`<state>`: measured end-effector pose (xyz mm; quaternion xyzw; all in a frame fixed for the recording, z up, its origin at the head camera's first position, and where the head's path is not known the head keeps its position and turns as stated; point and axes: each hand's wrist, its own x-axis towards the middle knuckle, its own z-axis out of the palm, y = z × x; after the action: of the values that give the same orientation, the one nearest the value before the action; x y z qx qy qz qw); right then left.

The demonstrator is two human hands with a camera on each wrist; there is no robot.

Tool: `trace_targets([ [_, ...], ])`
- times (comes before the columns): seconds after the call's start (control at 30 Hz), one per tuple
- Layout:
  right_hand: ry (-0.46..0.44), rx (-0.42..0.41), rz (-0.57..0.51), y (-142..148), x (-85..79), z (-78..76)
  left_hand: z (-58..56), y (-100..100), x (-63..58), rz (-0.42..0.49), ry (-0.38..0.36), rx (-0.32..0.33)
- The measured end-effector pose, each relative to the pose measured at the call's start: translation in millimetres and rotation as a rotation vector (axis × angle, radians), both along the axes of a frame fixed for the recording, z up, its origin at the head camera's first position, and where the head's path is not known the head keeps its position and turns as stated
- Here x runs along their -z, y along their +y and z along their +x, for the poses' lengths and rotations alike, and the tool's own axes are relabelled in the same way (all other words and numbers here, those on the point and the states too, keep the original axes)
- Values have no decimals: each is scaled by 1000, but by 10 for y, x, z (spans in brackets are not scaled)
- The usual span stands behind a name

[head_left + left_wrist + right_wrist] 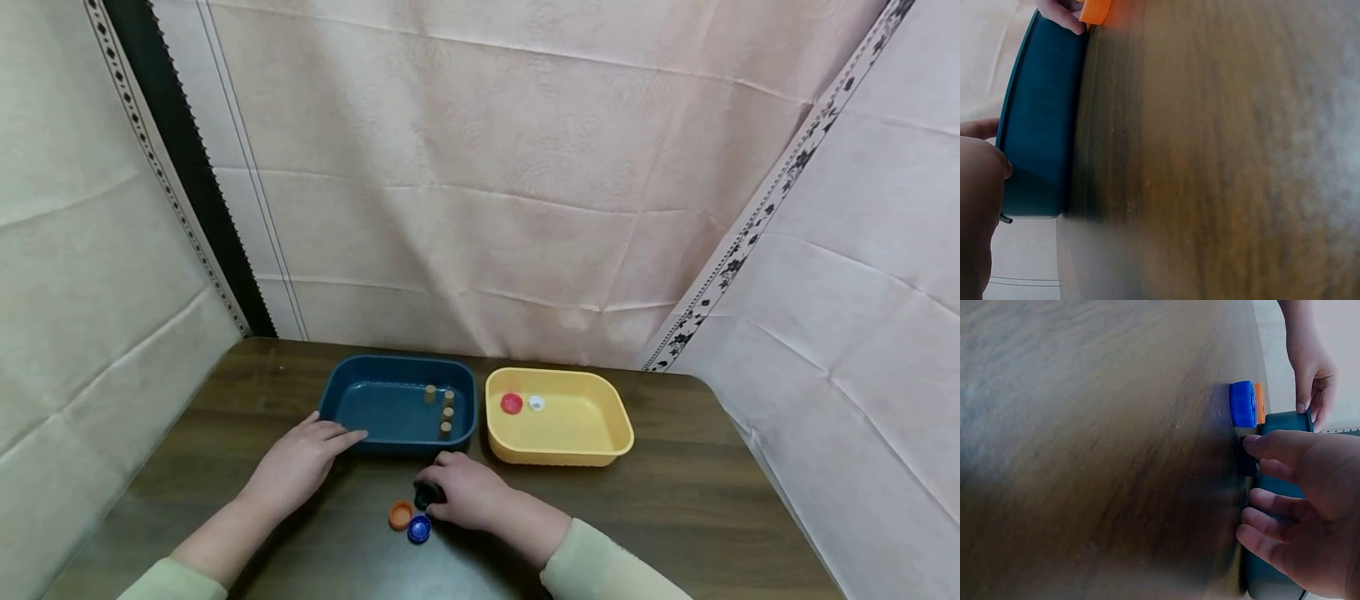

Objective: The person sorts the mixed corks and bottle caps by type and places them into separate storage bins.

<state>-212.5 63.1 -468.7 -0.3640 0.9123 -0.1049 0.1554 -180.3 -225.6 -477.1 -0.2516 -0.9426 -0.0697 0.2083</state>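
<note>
My left hand (298, 460) grips the near left rim of a dark blue plastic basin (378, 410), thumb outside the wall and fingers over the edge. Just in front of that basin my right hand (474, 493) pinches a black bottle cap (427, 493) between thumb and index finger, low at the tabletop; its other fingers spread loosely in the right wrist view. Beside the black cap lie an orange bottle cap (401, 515) and a blue bottle cap (419, 528), close together. Several small cork-like cylinders (447, 413) stand in the right part of the blue basin.
To the right of the blue basin stands a yellow basin (581, 421) holding a red cap (512, 403) and a white cap (536, 403). Both basins sit towards the back of the brown wooden table (675, 500). Pale cloth (525, 167) hangs behind and at the sides.
</note>
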Motion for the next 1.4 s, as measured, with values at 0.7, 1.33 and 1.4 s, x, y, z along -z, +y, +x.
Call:
trace_targets([
  [0.7, -1, -20, -29, 65, 12, 7, 17, 2, -9, -5, -14, -4],
  [1.33, 110, 16, -131, 306, -194, -29, 2, 0, -12, -9, -10, -5],
  [1.4, 120, 33, -138, 341, -242, -49, 4, -1, -16, -6, -10, -1],
])
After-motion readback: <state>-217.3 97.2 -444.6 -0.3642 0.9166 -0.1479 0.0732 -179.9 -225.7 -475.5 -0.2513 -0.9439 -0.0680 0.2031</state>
